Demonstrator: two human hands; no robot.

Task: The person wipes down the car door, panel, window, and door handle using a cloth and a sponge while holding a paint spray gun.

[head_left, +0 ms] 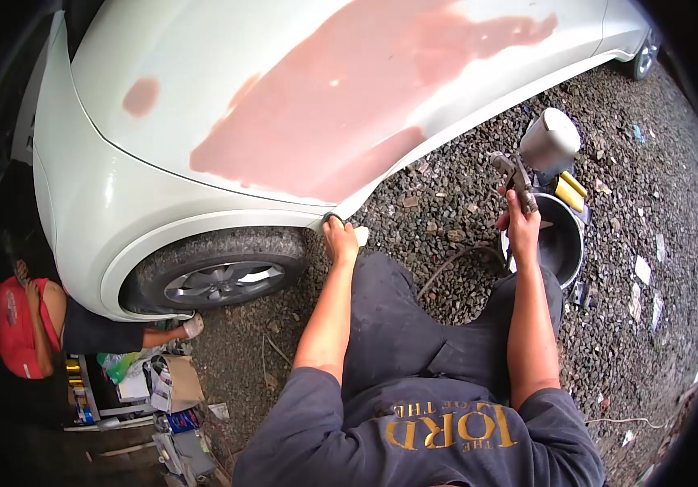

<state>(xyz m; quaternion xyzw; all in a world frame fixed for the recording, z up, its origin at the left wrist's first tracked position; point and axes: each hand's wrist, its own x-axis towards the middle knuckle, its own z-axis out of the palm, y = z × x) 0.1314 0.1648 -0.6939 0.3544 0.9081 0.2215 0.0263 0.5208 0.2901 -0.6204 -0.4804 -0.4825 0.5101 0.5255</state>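
My left hand (339, 241) is at the lower edge of the white car (113, 183), just behind the front wheel (223, 272). Its fingers are closed; a dark piece shows at the fingertips and a small white piece (361, 235) beside them, but I cannot make out what they are. My right hand (521, 227) is wrapped round a spray gun (518, 178), held above the gravel. Right beside the gun is a white cup (552, 134) with a blurred pinkish side; I cannot tell if it is attached. Pinkish patches (324, 114) cover much of the car's side.
A dark bucket (564, 243) stands by my right knee, with a yellow item (570, 192) at its rim. A hose (446, 269) runs over the gravel (438, 203). At the left, a person in a red shirt (20, 325) is near cartons and clutter (174, 385).
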